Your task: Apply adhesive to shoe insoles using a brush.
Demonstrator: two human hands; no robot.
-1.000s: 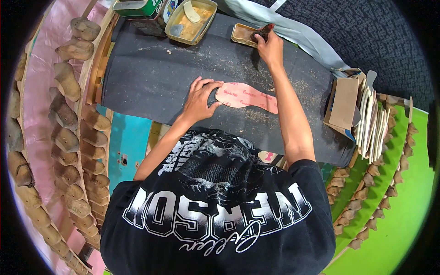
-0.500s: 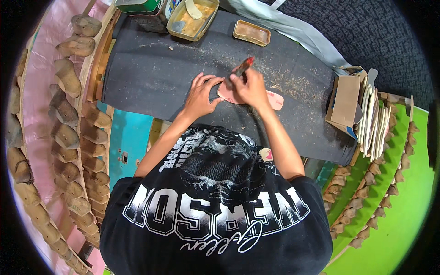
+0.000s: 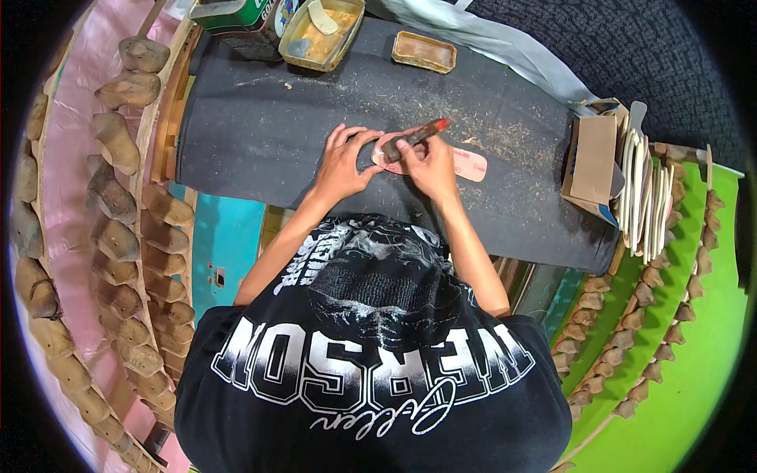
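A pink, sole-shaped insole (image 3: 471, 165) with red print lies flat on the dark cloth of the worktable. My left hand (image 3: 343, 164) grips its rounded left end, thumb at the near edge and fingertips at the far edge. Closed in my right hand (image 3: 430, 169) is a short, dark stick-like tool (image 3: 418, 139) with a red tip. That tool slants over the insole, its red end up and to the right, its dark blunt end low over the rounded part. I cannot tell whether the dark end touches the surface. My right hand covers the insole's middle.
Shavings litter the worktable (image 3: 236, 142). Along the far edge stand a green tin (image 3: 244, 27), a tray with a pale scraper-like piece (image 3: 303, 55) and a small shallow box (image 3: 424, 53). A cardboard box (image 3: 591, 162) with upright sole shapes is right. Racks of shoe lasts (image 3: 114, 193) flank me.
The tool has tilted from steep to flatter, its red tip swinging right and down. My right hand has shifted slightly left, while my left hand stays at the insole's end.
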